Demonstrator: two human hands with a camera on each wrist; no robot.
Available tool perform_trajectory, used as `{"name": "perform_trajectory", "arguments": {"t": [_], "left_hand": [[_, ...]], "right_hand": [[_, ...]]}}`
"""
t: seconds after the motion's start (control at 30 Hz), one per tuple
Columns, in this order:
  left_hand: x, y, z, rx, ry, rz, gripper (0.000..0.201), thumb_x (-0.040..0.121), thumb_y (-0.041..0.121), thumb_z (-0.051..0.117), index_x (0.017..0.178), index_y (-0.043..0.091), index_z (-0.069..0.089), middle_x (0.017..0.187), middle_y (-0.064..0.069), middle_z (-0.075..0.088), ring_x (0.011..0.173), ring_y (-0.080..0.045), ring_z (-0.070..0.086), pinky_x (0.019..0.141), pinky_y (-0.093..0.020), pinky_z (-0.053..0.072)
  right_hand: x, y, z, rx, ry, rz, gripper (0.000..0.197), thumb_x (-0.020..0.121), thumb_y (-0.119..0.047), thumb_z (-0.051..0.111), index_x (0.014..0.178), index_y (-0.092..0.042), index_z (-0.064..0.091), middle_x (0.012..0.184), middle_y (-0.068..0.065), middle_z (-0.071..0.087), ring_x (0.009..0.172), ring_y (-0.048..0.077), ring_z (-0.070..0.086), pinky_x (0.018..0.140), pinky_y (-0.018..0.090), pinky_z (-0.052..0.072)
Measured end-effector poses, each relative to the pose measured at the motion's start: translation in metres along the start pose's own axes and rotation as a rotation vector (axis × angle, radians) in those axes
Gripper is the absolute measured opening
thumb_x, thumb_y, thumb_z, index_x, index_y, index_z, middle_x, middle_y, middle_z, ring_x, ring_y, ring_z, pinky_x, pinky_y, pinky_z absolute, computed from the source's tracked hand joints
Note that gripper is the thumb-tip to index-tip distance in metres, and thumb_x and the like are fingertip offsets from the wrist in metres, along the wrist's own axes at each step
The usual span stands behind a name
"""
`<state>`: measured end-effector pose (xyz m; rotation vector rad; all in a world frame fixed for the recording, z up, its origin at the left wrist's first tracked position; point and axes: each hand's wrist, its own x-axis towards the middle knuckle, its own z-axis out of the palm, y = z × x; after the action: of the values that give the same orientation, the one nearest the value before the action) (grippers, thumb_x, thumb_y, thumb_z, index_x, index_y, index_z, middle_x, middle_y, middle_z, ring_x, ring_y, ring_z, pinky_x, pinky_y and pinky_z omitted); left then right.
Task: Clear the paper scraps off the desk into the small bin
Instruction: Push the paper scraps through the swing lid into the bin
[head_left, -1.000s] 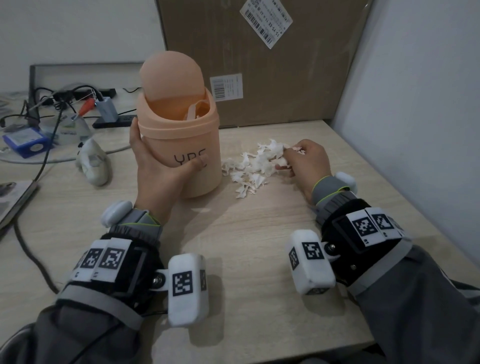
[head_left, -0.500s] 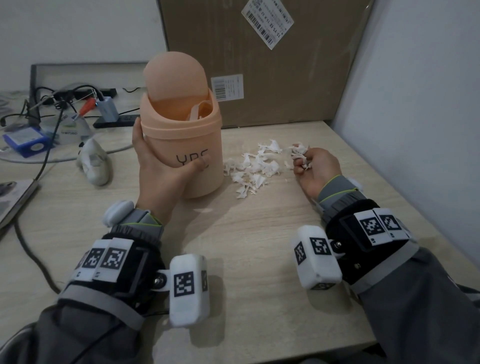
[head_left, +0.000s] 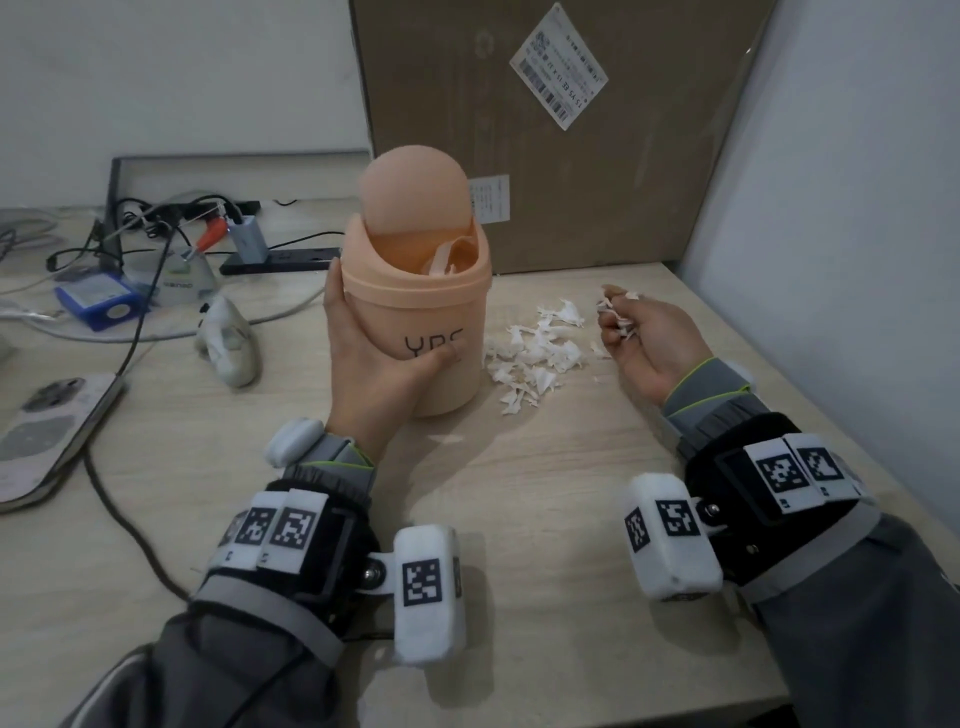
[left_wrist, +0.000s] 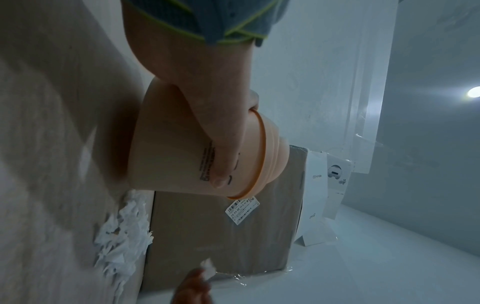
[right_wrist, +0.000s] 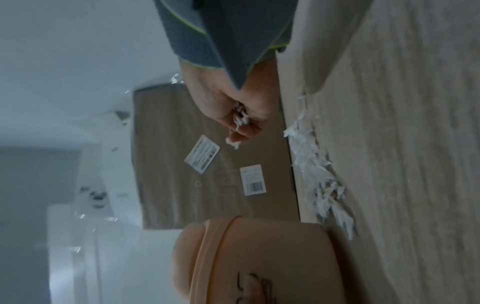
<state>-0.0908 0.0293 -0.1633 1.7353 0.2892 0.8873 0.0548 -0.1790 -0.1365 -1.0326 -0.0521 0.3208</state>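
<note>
From the head view, the left hand (head_left: 384, 364) holds the small bin (head_left: 421, 317) upright on the surface (head_left: 545, 467), fingers wrapped round its side. Its lid is tipped back, so the top is open. The right hand (head_left: 644, 338) is curled around a bunch of paper scraps (head_left: 615, 317), palm up. The bin stands to the left of that hand, with the scrap pile (head_left: 535, 353) lying between them.

In the left wrist view, the thumb presses the bin's wall (left_wrist: 182, 156).

In the right wrist view, scraps poke out of the closed fingers (right_wrist: 244, 131). I think this hand must go left and up to the open top.
</note>
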Motion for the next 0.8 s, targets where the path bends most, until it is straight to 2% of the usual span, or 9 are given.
{"name": "perform_trajectory", "arguments": {"t": [0.27, 0.37, 0.43, 0.5, 0.57, 0.63, 0.67, 0.73, 0.8], "left_hand": [[0.002, -0.005, 0.001, 0.005, -0.010, 0.004, 0.132, 0.051, 0.043, 0.091, 0.155, 0.038, 0.009, 0.157, 0.007, 0.034, 0.143, -0.014, 0.039, 0.117, -0.048, 0.038], [0.002, -0.005, 0.002, 0.003, -0.017, -0.007, 0.132, 0.050, 0.042, 0.090, 0.155, 0.038, 0.010, 0.156, 0.006, 0.035, 0.142, -0.015, 0.040, 0.115, -0.048, 0.039], [0.001, -0.005, 0.003, -0.002, -0.021, -0.012, 0.131, 0.051, 0.041, 0.089, 0.155, 0.036, 0.010, 0.156, 0.006, 0.035, 0.141, -0.015, 0.040, 0.116, -0.047, 0.039], [0.000, -0.004, 0.003, -0.012, -0.019, -0.020, 0.131, 0.052, 0.040, 0.088, 0.156, 0.035, 0.008, 0.156, 0.005, 0.035, 0.141, -0.014, 0.040, 0.116, -0.045, 0.038], [0.001, -0.005, 0.003, -0.011, -0.021, -0.014, 0.131, 0.052, 0.039, 0.087, 0.156, 0.033, 0.008, 0.156, 0.004, 0.034, 0.141, -0.014, 0.040, 0.116, -0.045, 0.038], [0.001, -0.005, 0.003, -0.007, -0.024, -0.006, 0.131, 0.051, 0.042, 0.086, 0.156, 0.032, 0.010, 0.156, 0.002, 0.034, 0.142, -0.016, 0.040, 0.116, -0.046, 0.039], [0.001, -0.006, 0.003, -0.013, -0.025, -0.005, 0.132, 0.050, 0.043, 0.086, 0.157, 0.031, 0.010, 0.156, 0.002, 0.035, 0.142, -0.016, 0.041, 0.115, -0.046, 0.039], [0.001, -0.006, 0.004, -0.028, -0.032, -0.006, 0.133, 0.050, 0.046, 0.089, 0.157, 0.032, 0.011, 0.156, 0.003, 0.036, 0.141, -0.015, 0.042, 0.114, -0.046, 0.041], [0.000, -0.005, 0.005, -0.025, -0.045, 0.006, 0.133, 0.050, 0.049, 0.090, 0.156, 0.033, 0.012, 0.155, 0.005, 0.036, 0.141, -0.012, 0.042, 0.114, -0.045, 0.041]], "right_hand": [[-0.040, -0.036, 0.085, -0.504, -0.209, -0.345, 0.014, 0.095, -0.003, 0.044, 0.106, -0.009, 0.048, 0.082, 0.008, 0.067, 0.057, 0.007, 0.061, 0.050, 0.019, 0.044], [-0.048, -0.033, 0.107, -0.822, -0.246, -0.529, 0.017, 0.090, -0.003, 0.049, 0.094, -0.019, 0.055, 0.080, -0.002, 0.068, 0.062, 0.006, 0.066, 0.055, 0.022, 0.052], [-0.050, -0.027, 0.114, -0.896, -0.266, -0.621, 0.023, 0.084, -0.001, 0.055, 0.081, -0.024, 0.061, 0.079, -0.005, 0.069, 0.067, 0.007, 0.067, 0.063, 0.025, 0.056], [-0.050, -0.019, 0.119, -0.974, -0.282, -0.680, 0.019, 0.078, -0.002, 0.062, 0.083, -0.017, 0.073, 0.081, -0.002, 0.071, 0.075, 0.008, 0.065, 0.070, 0.022, 0.052], [-0.052, -0.011, 0.122, -1.073, -0.284, -0.743, 0.019, 0.076, -0.004, 0.067, 0.091, -0.010, 0.076, 0.088, 0.004, 0.074, 0.083, 0.010, 0.064, 0.070, 0.011, 0.044], [-0.053, -0.004, 0.126, -1.182, -0.308, -0.831, 0.019, 0.078, -0.007, 0.067, 0.095, -0.008, 0.075, 0.094, 0.009, 0.074, 0.091, 0.018, 0.065, 0.073, 0.012, 0.041], [-0.054, -0.003, 0.128, -1.264, -0.331, -0.849, 0.016, 0.083, -0.013, 0.064, 0.093, -0.008, 0.076, 0.094, 0.010, 0.074, 0.093, 0.022, 0.064, 0.077, 0.019, 0.041], [-0.057, -0.003, 0.132, -1.475, -0.370, -0.766, 0.033, 0.094, -0.030, 0.050, 0.074, -0.014, 0.070, 0.082, 0.006, 0.068, 0.090, 0.026, 0.058, 0.081, 0.032, 0.038], [-0.062, -0.002, 0.134, -1.590, -0.367, -0.631, 0.045, 0.099, -0.041, 0.031, 0.063, -0.021, 0.049, 0.079, 0.001, 0.058, 0.089, 0.023, 0.049, 0.085, 0.038, 0.029]]}}
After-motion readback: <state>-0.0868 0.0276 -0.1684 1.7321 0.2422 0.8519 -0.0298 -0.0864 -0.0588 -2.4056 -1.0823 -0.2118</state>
